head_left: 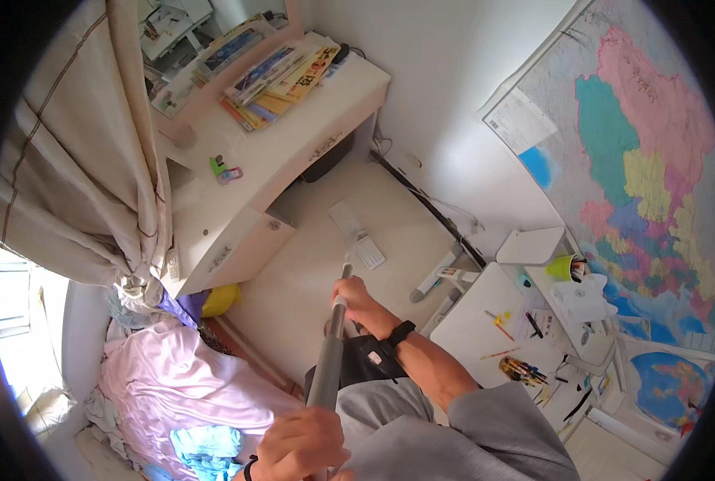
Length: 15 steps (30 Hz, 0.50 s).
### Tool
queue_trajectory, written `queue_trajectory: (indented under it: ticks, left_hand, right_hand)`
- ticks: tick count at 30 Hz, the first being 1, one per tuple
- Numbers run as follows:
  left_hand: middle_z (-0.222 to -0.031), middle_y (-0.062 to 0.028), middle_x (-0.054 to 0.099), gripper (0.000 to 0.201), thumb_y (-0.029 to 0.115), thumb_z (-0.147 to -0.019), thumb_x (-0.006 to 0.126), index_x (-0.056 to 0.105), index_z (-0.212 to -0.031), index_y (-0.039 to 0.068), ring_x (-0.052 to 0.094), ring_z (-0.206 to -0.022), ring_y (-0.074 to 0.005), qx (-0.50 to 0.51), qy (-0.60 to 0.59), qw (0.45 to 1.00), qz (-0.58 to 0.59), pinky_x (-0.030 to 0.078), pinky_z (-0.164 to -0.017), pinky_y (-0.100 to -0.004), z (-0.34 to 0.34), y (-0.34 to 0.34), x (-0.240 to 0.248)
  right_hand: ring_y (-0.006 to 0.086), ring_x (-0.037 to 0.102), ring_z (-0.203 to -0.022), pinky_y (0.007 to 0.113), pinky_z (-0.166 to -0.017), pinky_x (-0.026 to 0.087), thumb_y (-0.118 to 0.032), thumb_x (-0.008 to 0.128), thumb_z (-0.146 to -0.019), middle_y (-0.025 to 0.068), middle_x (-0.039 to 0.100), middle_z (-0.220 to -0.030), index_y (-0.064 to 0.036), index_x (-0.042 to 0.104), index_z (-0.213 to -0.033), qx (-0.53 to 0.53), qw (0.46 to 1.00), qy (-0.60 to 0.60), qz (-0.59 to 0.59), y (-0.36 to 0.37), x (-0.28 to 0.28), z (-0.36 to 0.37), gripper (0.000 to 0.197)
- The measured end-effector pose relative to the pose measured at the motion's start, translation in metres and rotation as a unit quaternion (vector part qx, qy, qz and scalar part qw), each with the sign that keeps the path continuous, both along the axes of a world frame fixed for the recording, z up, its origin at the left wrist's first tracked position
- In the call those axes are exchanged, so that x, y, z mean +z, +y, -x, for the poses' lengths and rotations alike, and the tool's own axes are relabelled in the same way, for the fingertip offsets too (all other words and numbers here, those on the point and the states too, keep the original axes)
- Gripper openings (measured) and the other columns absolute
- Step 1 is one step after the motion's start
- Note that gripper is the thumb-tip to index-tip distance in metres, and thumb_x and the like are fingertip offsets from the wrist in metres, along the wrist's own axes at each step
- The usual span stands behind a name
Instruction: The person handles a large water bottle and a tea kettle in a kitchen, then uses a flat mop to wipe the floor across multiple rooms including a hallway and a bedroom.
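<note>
Both my hands are wrapped round the grey pole [328, 373] of what looks like a flat mop. My left hand [301, 445], with a dark band at its wrist, grips the near end at the bottom of the view. Farther down the pole, my right hand [357, 303] is closed on it, a black watch [397, 335] on that wrist. The pole slants away to the floor [309, 224]. At its far end a pale flat head [368, 252] lies on the tiles, its outline faint against them.
Left stands a white desk [269, 152] with magazines [281, 80] on top. A bed with pink cloth [181, 369] lies lower left, beside a tied curtain [85, 152]. On the right, a small white desk [485, 321] holds pencils [521, 370]; a map [638, 144] covers the wall.
</note>
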<state>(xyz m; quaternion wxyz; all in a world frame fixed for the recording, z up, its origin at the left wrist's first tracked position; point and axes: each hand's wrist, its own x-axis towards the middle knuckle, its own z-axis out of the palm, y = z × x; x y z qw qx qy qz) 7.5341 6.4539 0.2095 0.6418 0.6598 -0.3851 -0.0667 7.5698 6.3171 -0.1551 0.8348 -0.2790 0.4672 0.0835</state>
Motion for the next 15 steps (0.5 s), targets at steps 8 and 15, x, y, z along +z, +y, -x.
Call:
queue_trajectory:
  ticks: [8,15]
  left_hand:
    - [-0.059,-0.0078,0.051,0.031,0.015,-0.086,0.060,0.044,-0.061,0.003,0.053,-0.051,-0.0257,-0.049,0.036,0.995,0.078,0.047,-0.050,-0.0399,-0.009,0.000,0.004]
    - [-0.058,-0.0090,0.053,0.009,0.005,-0.081,0.057,0.050,-0.082,0.000,0.053,-0.049,-0.0246,0.055,0.010,0.994,0.098,0.050,-0.052,-0.0381,-0.030,-0.031,-0.086]
  right_hand:
    - [0.0303,0.052,-0.042,0.042,-0.036,0.040,0.005,0.054,-0.071,0.0180,0.050,-0.057,0.0052,0.050,-0.067,0.060,0.997,0.039,0.043,-0.015,0.034,-0.031,0.006]
    - [0.0278,0.051,-0.041,0.040,-0.036,0.041,0.005,0.053,-0.073,0.0162,0.050,-0.057,0.0029,0.047,-0.066,0.077,0.991,0.013,0.106,-0.087,-0.023,-0.094,0.008]
